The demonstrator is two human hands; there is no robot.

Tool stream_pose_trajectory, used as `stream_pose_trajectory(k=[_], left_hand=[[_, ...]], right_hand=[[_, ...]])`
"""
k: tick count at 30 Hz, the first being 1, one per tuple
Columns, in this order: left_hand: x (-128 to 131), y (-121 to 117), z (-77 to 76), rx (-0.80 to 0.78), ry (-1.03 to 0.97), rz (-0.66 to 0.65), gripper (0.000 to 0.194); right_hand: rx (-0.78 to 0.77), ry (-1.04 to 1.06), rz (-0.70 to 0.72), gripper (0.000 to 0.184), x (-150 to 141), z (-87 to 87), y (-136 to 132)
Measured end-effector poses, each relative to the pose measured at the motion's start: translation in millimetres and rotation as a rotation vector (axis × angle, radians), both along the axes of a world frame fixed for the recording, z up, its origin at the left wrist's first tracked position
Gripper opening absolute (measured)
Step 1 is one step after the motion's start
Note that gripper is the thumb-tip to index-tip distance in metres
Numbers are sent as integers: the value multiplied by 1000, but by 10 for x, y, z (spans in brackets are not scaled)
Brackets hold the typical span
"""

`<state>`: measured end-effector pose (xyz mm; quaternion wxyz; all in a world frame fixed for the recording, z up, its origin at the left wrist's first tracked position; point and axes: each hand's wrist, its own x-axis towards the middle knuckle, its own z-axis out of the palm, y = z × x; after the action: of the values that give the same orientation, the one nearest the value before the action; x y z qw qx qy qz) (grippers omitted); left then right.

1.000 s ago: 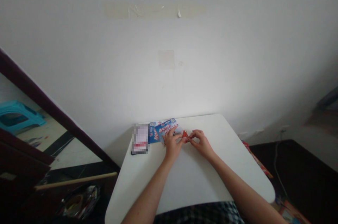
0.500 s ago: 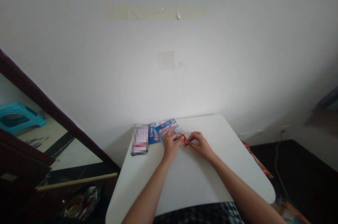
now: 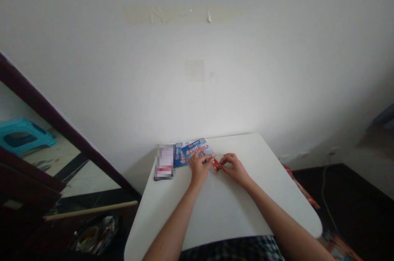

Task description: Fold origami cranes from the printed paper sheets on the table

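Between my two hands is a small red, shiny wrapped packet (image 3: 216, 165), just above or on the white table (image 3: 227, 207); I cannot tell which. My left hand (image 3: 199, 165) pinches its left end between thumb and finger, other fingers reaching over the printed cards. My right hand (image 3: 234, 167) pinches the packet's right end with thumb and fingertips. Blue printed cards (image 3: 187, 153) overlap under and behind my left hand, partly covered by it. Left of them lies a phone (image 3: 165, 162), its screen pixelated.
A white wall (image 3: 258, 68) rises right behind the table. At lower left a bag-lined bin (image 3: 95, 234) stands on the floor. A blue plastic stool (image 3: 24, 133) shows further left, beyond a dark frame. Coloured boxes or papers (image 3: 301, 187) lie beyond the table's right edge.
The red packet has turned slightly between my fingertips and looks more bunched. Both hands stay almost in place. The whole view has shifted a little.
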<state>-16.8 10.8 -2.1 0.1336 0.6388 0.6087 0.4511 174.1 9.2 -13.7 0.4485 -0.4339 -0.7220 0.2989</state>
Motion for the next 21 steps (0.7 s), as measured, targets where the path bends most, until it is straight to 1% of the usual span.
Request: stream_pose_trajectory(k=[6,9,12,18,21], left_hand=[[2,20,-34,9,-1,10,9],[21,18,-36,-29,27,6,13],[34,11,-24,-53,43,7,13],[32,8,-27,-36,39,5,15],[27,12,-39,-29,44,13,15]], right_hand=[[19,4,-54,11,6,29,-3],[22,13,-67,13,8,51,-5],[19,21,-63,13,5,50,-4],[24,6,-27,10,-4,-7,12],[27,-2,-30,10,-4,-1,10]])
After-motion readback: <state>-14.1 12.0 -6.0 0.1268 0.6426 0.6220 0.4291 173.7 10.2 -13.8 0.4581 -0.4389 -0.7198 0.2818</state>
